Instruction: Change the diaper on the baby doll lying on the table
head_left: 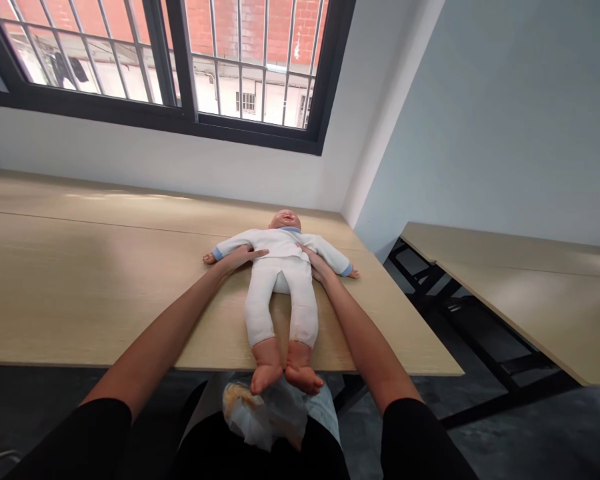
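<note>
A baby doll point(283, 267) lies on its back on the wooden table, head toward the window and arms spread. It wears a white top point(285, 245) with a blue collar and blue cuffs. Its legs are white cloth, and its bare feet point(267, 377) reach past the table's front edge. My left hand point(243, 256) holds the doll's side at the waist, thumb over the front of the top. On the opposite side my right hand point(314, 260) grips the waist too. The fingers of both hands are partly hidden against the doll's body.
A crumpled clear plastic bag point(260, 420) with something yellowish inside is at my lap, below the feet. The light wooden table point(80, 287) stretches left and ends to the right of the doll. Another table point(520, 267) stands at right. A barred window point(250, 67) is ahead.
</note>
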`<state>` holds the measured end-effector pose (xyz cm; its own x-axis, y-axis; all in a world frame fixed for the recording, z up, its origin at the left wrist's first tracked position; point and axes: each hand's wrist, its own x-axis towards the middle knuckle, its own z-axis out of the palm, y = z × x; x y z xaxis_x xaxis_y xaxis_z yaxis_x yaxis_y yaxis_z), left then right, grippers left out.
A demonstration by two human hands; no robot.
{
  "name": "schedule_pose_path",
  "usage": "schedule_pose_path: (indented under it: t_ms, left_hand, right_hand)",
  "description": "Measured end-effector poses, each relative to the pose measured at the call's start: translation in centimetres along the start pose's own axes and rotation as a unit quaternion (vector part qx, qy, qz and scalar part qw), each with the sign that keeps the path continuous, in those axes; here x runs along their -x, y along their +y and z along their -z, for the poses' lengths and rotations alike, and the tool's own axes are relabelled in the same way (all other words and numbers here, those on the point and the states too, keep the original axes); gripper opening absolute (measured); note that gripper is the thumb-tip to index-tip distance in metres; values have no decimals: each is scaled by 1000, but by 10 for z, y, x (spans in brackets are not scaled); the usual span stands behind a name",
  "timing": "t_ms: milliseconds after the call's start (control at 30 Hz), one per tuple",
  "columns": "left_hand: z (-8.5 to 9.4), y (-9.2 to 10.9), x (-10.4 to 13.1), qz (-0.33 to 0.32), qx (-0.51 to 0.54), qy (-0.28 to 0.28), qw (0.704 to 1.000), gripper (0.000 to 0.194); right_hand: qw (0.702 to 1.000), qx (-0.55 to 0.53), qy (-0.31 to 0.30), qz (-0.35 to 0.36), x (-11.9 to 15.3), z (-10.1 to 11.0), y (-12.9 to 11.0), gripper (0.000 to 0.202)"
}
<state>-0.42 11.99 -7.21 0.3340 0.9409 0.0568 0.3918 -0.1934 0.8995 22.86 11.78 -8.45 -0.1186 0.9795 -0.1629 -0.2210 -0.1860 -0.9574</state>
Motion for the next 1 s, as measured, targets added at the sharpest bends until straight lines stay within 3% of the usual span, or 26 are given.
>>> schedule_pose_path:
  t_ms: [167, 267, 367, 467, 600, 733, 1000]
  left_hand:
    - [4, -11, -6, 2, 11, -3, 1000, 72]
    - [3, -17, -6, -7, 19, -1, 1000, 68]
    - [4, -22, -3, -24, 29, 6, 999, 61]
    - [5, -27, 4, -46, 51, 17, 997, 58]
    - [7, -28, 15, -70, 102, -17, 992, 67]
    - [5, -25, 24, -93, 123, -62, 986, 65]
    - [-5, -27, 26, -102, 79, -5, 992, 55]
  right_hand:
    - [999, 33, 23, -13, 4, 6, -8, 39]
    - [997, 55, 59, -8, 14, 15, -9, 36]
    - [989, 99, 106, 30, 30, 25, 0, 35]
    - [976, 136, 141, 91, 47, 30, 14, 52]
    - [969, 172, 76, 161, 63, 30, 26, 83]
    - [935, 278, 40, 218, 65, 30, 28, 77]
    - [858, 423, 131, 260, 61, 27, 34, 58]
